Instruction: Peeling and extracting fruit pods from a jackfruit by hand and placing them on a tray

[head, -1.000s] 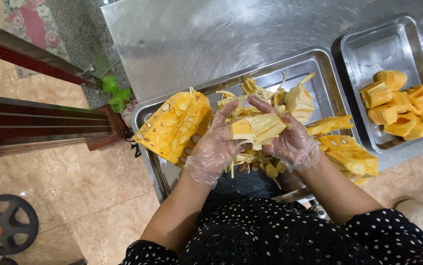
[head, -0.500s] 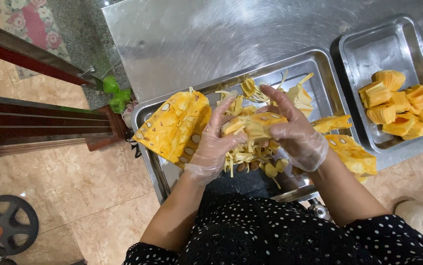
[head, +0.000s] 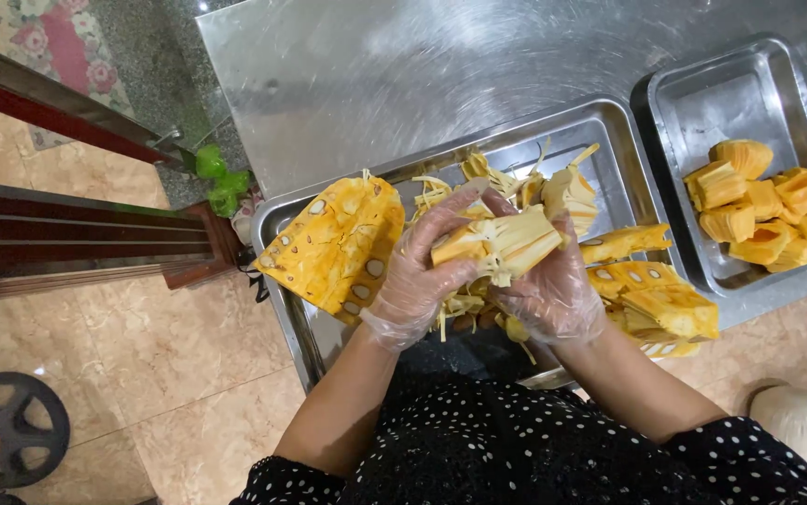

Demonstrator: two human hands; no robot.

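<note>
Head view: left hand (head: 419, 273), in a thin clear plastic glove, was clasped around the near end of a pale yellow fibrous jackfruit chunk (head: 501, 245), fingers curled over its top. Right hand (head: 550, 288), gloved likewise, gripped the same chunk from the other side and beneath. Chunk was held between both hands, above a large rectangular steel tray (head: 609, 122). Just left of the left hand, a broad yellow slab of jackfruit rind (head: 336, 245) leaned on the tray's edge. Loose pale strands (head: 478, 173) lay beyond the fingers. Right of the right hand lay more yellow rind pieces (head: 656, 299). Well right, a smaller steel tray (head: 721, 93) held separated golden jackfruit pods (head: 763, 201).
</note>
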